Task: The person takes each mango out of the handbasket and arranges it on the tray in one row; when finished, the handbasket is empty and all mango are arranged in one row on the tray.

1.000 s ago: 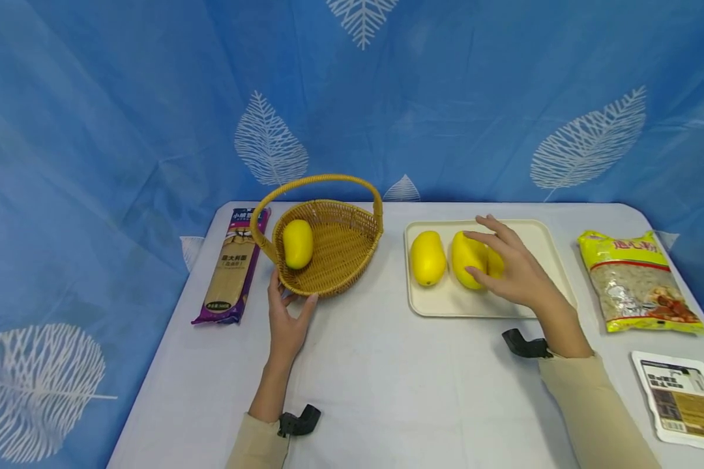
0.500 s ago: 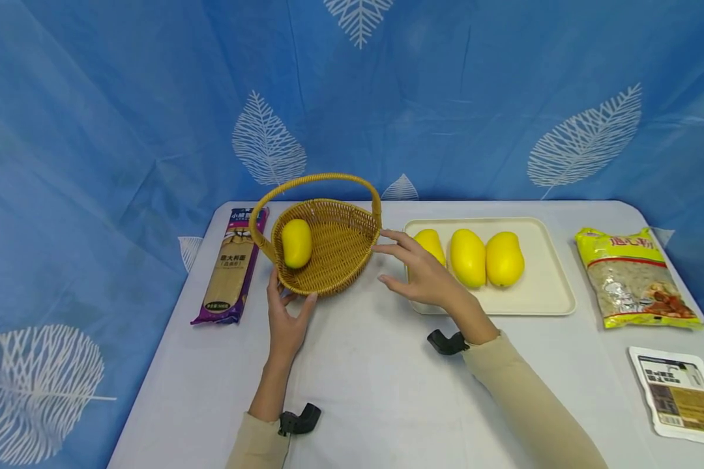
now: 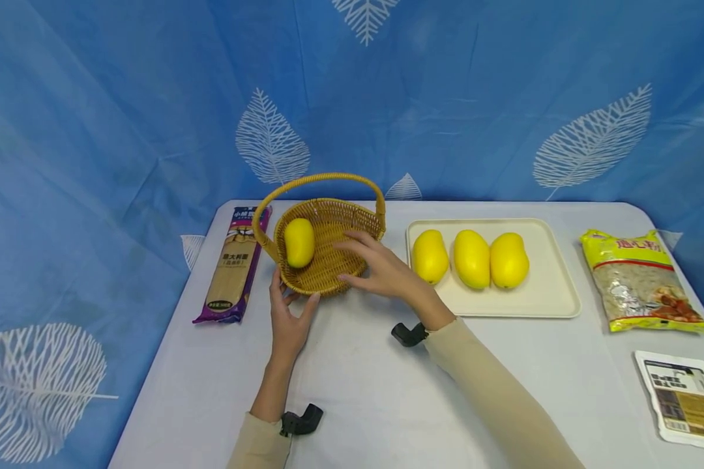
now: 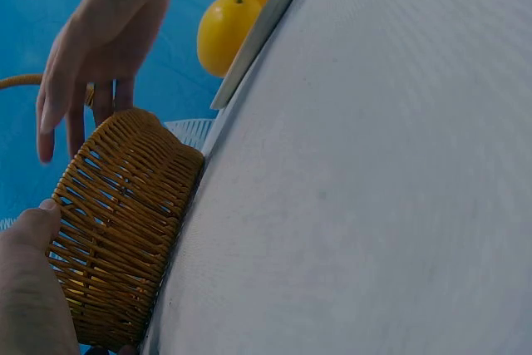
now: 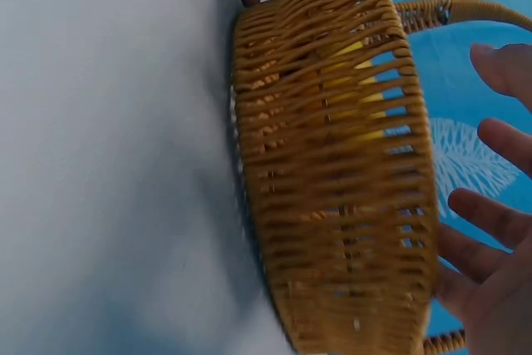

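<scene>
In the head view my left hand grips the near left side of a wicker basket with a tall handle. Its thumb lies at the basket rim in the left wrist view. One yellow mango rests inside, on the left. My right hand is over the basket's right side, fingers spread and holding nothing; the right wrist view shows its fingers by the rim. To the right, a cream tray bears three mangoes: a left one, a middle one and a right one.
A purple pack of spaghetti lies left of the basket. At the far right are a yellow-edged bag of pasta and a flat white-edged packet. Behind the white table hangs a blue leaf-print cloth.
My right hand has moved left, from over the mangoes on the tray to over the basket, with nothing in it. The left hand, basket and mangoes have stayed in place.
</scene>
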`<action>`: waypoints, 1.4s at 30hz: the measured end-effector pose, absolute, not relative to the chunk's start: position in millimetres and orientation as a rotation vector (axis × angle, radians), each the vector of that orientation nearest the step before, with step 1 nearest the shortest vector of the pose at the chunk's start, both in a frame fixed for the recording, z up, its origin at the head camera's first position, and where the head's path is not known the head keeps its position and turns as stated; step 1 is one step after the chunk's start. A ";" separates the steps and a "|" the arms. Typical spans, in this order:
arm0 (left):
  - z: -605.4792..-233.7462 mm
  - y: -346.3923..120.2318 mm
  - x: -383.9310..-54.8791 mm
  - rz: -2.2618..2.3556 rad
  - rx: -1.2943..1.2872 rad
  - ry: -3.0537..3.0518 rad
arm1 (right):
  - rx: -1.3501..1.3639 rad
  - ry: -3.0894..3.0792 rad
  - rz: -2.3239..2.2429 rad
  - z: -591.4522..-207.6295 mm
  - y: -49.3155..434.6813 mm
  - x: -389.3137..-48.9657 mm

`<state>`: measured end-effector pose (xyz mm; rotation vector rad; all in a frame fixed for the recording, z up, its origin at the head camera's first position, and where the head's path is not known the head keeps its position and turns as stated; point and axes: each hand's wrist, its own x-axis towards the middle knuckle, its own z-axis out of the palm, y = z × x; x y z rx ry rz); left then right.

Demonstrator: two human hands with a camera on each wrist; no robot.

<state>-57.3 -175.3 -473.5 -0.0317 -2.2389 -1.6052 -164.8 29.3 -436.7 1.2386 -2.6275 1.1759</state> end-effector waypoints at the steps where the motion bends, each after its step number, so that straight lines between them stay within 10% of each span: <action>1: -473.4 -175.5 -57.4 -1.602 -0.030 -2.241 | 1.237 -2.647 1.188 -436.6 24.7 -167.8; 42: -475.0 -178.1 -59.3 -1.582 -0.007 -2.291 | 1.275 -2.936 1.121 -447.6 -66.8 -213.4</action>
